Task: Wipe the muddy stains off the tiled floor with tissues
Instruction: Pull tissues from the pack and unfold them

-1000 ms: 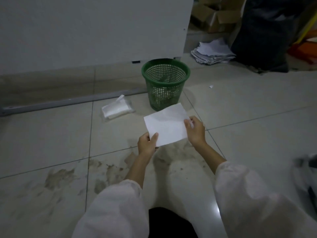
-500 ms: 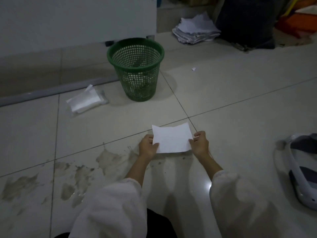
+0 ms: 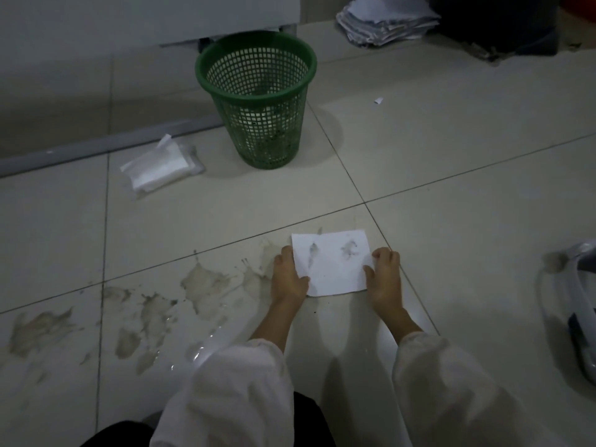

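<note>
Two bare hands are showing, the left hand (image 3: 288, 276) and the right hand (image 3: 383, 275). One flat white tissue sheet (image 3: 332, 263) is lying near. One green plastic mesh wastebasket (image 3: 256, 98) is standing far, one clear-wrapped tissue pack (image 3: 161, 164) far left, one grey paper stack (image 3: 385, 22) far right, one small white paper scrap (image 3: 378, 100).

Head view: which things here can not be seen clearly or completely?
1. Floor under the tissue: covered by the sheet, so the mud there is hidden.
2. White and dark object at right: cut by the frame edge.
3. Green mesh basket contents: too dim through the mesh.
4. Paper stack and dark object behind it: cut by the top edge.
</note>
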